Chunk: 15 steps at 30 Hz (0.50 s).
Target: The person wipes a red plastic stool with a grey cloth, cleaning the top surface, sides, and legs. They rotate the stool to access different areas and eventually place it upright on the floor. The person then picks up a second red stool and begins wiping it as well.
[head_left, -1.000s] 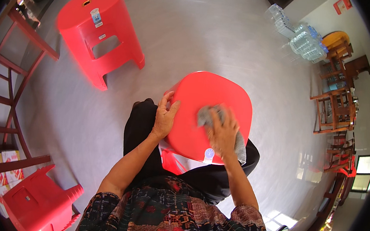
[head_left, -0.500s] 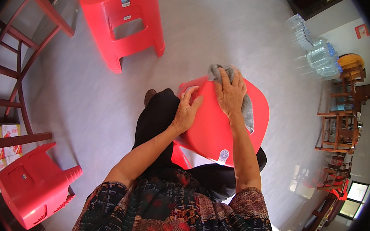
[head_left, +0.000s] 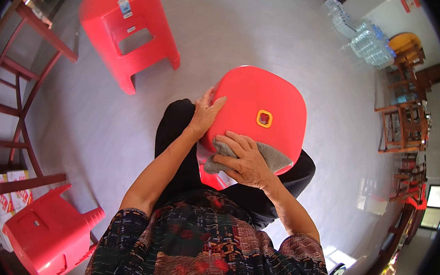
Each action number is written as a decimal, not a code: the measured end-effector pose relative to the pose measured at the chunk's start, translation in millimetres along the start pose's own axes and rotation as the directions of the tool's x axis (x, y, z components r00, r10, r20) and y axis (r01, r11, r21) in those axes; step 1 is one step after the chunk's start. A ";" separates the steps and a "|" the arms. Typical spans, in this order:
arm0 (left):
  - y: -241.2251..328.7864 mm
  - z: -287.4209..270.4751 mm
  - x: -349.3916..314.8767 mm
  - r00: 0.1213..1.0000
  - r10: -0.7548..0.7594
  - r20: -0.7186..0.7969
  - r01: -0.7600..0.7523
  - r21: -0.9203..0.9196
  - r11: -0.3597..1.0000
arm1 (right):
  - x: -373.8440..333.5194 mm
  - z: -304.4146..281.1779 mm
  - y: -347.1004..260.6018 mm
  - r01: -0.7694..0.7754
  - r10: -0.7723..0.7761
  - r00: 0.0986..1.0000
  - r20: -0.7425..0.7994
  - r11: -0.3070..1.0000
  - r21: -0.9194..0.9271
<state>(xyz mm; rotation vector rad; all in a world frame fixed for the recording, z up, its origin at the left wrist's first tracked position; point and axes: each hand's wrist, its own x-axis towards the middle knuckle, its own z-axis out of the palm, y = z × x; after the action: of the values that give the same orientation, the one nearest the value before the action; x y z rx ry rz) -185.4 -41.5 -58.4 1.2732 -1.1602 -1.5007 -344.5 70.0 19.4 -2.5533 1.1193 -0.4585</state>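
A red plastic stool (head_left: pixel 260 91) stands between my knees, its rounded seat facing up with a yellow-rimmed hole in the middle. My left hand (head_left: pixel 205 114) grips the seat's left edge, thumb on top and fingers down the side. Against the near edge of the seat my right hand (head_left: pixel 244 159) presses a grey cloth (head_left: pixel 273 157). Part of the cloth bunches under the fingers; the rest lies flat toward the seat's near right corner.
Another red stool (head_left: pixel 131 22) stands at the far left, and one more (head_left: pixel 50 227) lies tipped over at the near left. A dark red wooden frame (head_left: pixel 7 110) rises along the left. Cartons (head_left: pixel 14 196) sit beside it. Packs of water bottles (head_left: pixel 372 46) and wooden chairs (head_left: pixel 404 126) line the right.
My right hand has brought the cloth from the seat's far side to its near edge. The stool's seat now faces up more fully, showing the hole; my left hand still holds its left side.
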 end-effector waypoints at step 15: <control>33.3 31.2 -45.9 0.812 0.385 0.438 -0.510 0.854 0.104 | -31.4 -33.8 111.9 -0.854 0.760 0.482 -0.437 0.518 -0.041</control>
<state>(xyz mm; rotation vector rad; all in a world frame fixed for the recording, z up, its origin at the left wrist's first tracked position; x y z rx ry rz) -208.9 -0.7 -14.0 1.2932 -2.4952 -0.1945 -451.0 16.1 -0.9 -1.7476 2.4939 -0.5496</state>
